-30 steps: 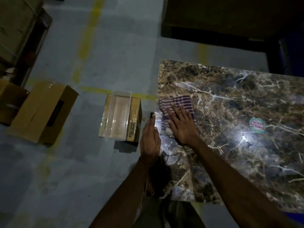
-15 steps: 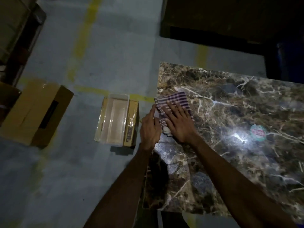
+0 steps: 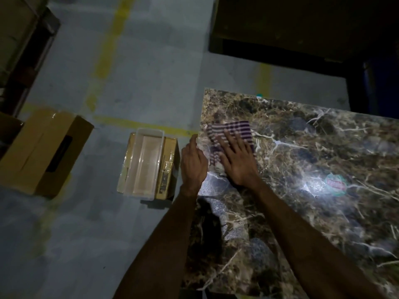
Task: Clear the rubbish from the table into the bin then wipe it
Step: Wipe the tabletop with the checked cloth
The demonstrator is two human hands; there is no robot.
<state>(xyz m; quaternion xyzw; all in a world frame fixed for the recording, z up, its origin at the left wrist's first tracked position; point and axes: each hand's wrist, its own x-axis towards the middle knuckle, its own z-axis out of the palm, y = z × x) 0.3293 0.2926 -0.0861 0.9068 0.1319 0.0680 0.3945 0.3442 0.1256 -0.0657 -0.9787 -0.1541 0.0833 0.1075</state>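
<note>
The scene is dim, and the print on the round sticker near a bright glare on the marble-patterned bench is unreadable. The right hand hides much of the striped cloth near the bench's far left corner, pressing it with flat, straight fingers. The left hand hovers at the left edge, fingers relaxed, holding nothing. On the grey floor sits a clear bin on a box, beside a cardboard box.

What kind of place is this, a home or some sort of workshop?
Probably a warehouse or storeroom: a grey concrete floor with painted yellow lines and cardboard boxes standing on it beside the marble-patterned table.
</note>
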